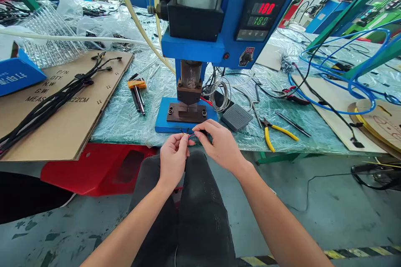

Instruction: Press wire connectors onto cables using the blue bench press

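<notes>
Both hands meet at the table's front edge, just before the blue base [161, 119] of a bench press [189, 16]. Between the thumb and fingers of my left hand [173, 154] is a small yellowish piece with thin wires [191, 135] at it; its exact kind is too small to tell. My right hand [221, 144] pinches the dark and coloured wires close beside it. Above them, the press's dark metal die [188, 110] sits bolted on the base. The display [262, 14] shows 180 in red and in green.
Left lies cardboard [62, 121] with black cable bundles [59, 100]. An orange-banded tool set [137, 91] stands left of the press. To the right are a grey pedal [237, 117], yellow-handled cutters [275, 131], a pen [293, 124], red-handled pliers [293, 96], blue hose [351, 79] and a spool [382, 121].
</notes>
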Action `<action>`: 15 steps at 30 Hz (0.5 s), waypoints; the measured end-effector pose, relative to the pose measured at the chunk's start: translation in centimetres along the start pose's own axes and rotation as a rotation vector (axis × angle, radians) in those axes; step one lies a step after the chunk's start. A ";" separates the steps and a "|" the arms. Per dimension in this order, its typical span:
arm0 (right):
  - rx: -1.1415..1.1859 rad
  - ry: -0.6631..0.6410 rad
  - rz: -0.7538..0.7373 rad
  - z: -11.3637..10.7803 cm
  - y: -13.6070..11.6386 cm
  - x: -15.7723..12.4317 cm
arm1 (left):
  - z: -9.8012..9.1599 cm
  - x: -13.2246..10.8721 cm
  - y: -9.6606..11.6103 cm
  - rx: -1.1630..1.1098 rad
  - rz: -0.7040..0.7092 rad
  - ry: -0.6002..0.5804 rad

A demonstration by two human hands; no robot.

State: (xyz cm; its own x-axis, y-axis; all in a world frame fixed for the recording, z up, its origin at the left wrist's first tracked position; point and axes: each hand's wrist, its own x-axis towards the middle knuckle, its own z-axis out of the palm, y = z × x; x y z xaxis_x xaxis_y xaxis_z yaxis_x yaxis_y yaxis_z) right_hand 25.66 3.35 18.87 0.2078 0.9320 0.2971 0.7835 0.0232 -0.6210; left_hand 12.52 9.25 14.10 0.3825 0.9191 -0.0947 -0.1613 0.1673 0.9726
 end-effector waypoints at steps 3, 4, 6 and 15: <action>0.007 0.044 -0.087 0.1 -0.2 -0.3 | 0.1 -0.3 0.5 0.007 0.053 0.024; 0.007 0.070 -0.109 0.1 -0.3 -0.3 | 0.2 -0.2 0.7 0.002 0.070 0.029; -0.023 0.116 -0.133 0.1 -0.4 0.2 | 0.5 0.6 1.2 -0.016 0.094 0.035; -0.472 0.017 -0.135 -0.7 0.1 3.3 | 2.3 5.0 3.3 -0.226 -0.096 0.001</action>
State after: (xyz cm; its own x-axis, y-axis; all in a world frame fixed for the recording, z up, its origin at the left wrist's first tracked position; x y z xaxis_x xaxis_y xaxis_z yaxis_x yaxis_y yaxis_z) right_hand 26.82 6.12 20.34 0.0924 0.9256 0.3670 0.9831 -0.0264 -0.1809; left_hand 15.96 13.55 17.34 0.4046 0.8957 -0.1844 -0.3239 0.3289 0.8871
